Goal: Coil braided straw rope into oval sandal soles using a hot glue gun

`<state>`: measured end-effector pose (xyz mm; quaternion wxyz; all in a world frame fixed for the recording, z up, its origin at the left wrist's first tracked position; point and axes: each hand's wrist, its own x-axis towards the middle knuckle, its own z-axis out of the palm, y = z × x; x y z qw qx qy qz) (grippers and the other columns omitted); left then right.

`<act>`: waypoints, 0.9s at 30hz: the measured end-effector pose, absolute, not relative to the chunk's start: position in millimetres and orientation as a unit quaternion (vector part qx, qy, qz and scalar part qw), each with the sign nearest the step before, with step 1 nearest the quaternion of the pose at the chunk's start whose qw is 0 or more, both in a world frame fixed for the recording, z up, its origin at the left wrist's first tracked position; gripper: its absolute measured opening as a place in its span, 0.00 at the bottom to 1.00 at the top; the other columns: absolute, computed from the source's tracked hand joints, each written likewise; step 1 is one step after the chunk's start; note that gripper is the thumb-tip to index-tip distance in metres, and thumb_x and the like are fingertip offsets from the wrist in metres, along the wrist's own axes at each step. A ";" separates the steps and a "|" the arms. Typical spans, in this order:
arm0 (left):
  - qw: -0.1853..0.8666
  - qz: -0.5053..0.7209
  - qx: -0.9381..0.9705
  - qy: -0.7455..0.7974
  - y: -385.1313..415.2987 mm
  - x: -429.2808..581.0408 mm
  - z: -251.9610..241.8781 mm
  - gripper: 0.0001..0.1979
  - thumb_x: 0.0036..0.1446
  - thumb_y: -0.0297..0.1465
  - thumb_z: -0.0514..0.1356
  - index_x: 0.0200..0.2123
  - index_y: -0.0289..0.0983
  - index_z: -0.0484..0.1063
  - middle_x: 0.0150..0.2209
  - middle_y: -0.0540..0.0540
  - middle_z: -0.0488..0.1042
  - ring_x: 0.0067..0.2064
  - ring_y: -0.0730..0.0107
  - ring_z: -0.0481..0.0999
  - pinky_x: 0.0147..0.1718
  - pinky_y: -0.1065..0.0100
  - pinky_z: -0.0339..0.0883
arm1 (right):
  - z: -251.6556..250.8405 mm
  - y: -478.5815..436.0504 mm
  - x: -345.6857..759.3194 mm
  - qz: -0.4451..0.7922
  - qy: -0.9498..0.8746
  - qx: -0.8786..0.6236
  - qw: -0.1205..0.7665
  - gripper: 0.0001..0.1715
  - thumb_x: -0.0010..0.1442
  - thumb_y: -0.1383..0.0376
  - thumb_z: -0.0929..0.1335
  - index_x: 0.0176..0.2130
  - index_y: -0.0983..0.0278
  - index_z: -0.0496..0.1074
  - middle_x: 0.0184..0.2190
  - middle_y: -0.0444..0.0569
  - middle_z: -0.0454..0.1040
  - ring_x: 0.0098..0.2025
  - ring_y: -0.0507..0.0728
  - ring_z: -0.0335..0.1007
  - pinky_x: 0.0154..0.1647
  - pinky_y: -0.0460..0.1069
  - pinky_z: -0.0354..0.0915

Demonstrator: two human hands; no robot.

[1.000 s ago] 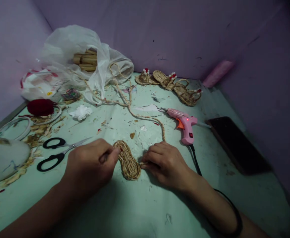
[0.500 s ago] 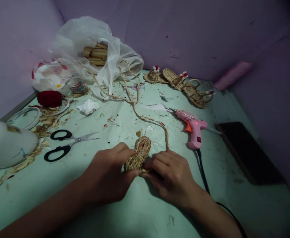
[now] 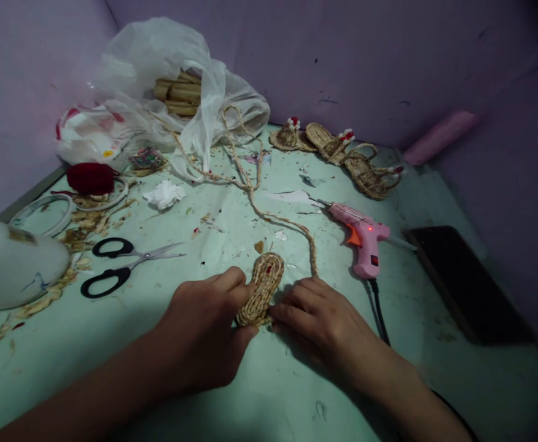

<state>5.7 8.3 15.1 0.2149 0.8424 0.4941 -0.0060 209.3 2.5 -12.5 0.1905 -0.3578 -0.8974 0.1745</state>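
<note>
A small oval sole of coiled, braided straw (image 3: 263, 283) with a red spot near its top lies between my hands. My left hand (image 3: 209, 325) pinches its left side and lower edge between thumb and fingers. At its lower right, my right hand (image 3: 319, 316) has its fingers closed on the braided cord, close to the sole's edge. From beneath my right hand the cord (image 3: 276, 217) runs up the table toward the plastic bag. My right fingertips partly hide the spot where cord and sole meet.
Scissors (image 3: 147, 256) lie left of my hands, near a white bottle (image 3: 15, 264). A pink glue gun (image 3: 365, 236) with a lit red light and a phone (image 3: 469, 282) are right. Behind are straw slippers (image 3: 328, 144), a plastic bag (image 3: 158, 49) and red yarn (image 3: 90, 178).
The view has shifted slightly. My right fingers have moved a little at the sole's lower right edge, and my left hand keeps its hold.
</note>
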 end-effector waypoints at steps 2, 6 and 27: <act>0.214 -0.011 0.842 0.495 8.9 5.4 14.6 0.11 0.52 0.33 0.56 0.40 0.40 0.68 0.38 0.47 0.71 0.35 0.63 0.74 0.31 0.63 0.65 | -12.0 3.1 211.0 0.172 -0.897 -0.360 0.193 0.13 0.63 0.69 0.61 0.36 0.68 0.75 0.26 0.51 0.70 0.29 0.57 0.62 0.28 0.51 0.59; 0.207 -0.022 0.842 0.498 9.8 6.1 12.8 0.11 0.52 0.34 0.56 0.40 0.40 0.69 0.40 0.47 0.71 0.36 0.61 0.74 0.30 0.62 0.66 | -12.9 3.4 212.7 0.208 -0.873 -0.384 0.215 0.13 0.62 0.65 0.63 0.33 0.67 0.75 0.25 0.49 0.69 0.28 0.55 0.63 0.27 0.49 0.57; 0.188 -0.004 0.861 0.473 9.7 7.1 12.5 0.06 0.51 0.30 0.55 0.35 0.39 0.66 0.36 0.48 0.70 0.33 0.64 0.73 0.27 0.65 0.63 | -18.5 3.8 205.4 0.225 -0.839 -0.426 0.253 0.06 0.59 0.69 0.64 0.29 0.64 0.68 0.26 0.47 0.70 0.30 0.55 0.63 0.31 0.50 0.55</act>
